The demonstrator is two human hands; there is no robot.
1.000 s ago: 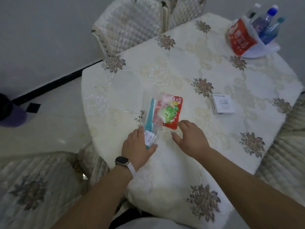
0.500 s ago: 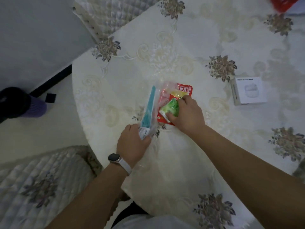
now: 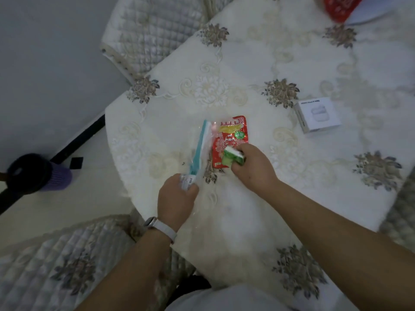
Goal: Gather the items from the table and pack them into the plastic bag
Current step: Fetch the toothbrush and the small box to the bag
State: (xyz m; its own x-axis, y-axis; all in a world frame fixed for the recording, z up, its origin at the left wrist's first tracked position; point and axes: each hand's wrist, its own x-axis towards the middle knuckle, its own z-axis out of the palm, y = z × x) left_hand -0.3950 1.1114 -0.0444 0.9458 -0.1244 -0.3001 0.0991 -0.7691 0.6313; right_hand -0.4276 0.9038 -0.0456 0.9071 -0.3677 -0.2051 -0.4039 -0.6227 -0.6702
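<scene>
Where the worktop (image 3: pixel 235 221) edge lies nearest, left hand (image 3: pixel 177 196): fingers curled round the near end of the clear plastic bag (image 3: pixel 198 149), whose teal strip runs toward 12 o'clock.
Right hand (image 3: pixel 253 169): fingers closed on a green-and-white packet (image 3: pixel 233 157), at 3 o'clock of the bag.
Red snack packet (image 3: pixel 229 135): flat, partly behind the green one.
White box (image 3: pixel 317 114): well apart, 2 o'clock.
Red bag (image 3: pixel 339 7): farthest, 1 o'clock, cropped.

- A round worktop (image 3: pixel 247 63) under a cream cloth (image 3: pixel 280 198) stitched with grey-brown flowers, in dim, even light.
- Quilted pale chairs at its far side (image 3: pixel 148 34), near left (image 3: pixel 56 265) and right (image 3: pixel 402 212).
- Grey wall (image 3: pixel 45 52) meets the pale floor (image 3: pixel 67 205) at a black skirting strip (image 3: pixel 78 140).
</scene>
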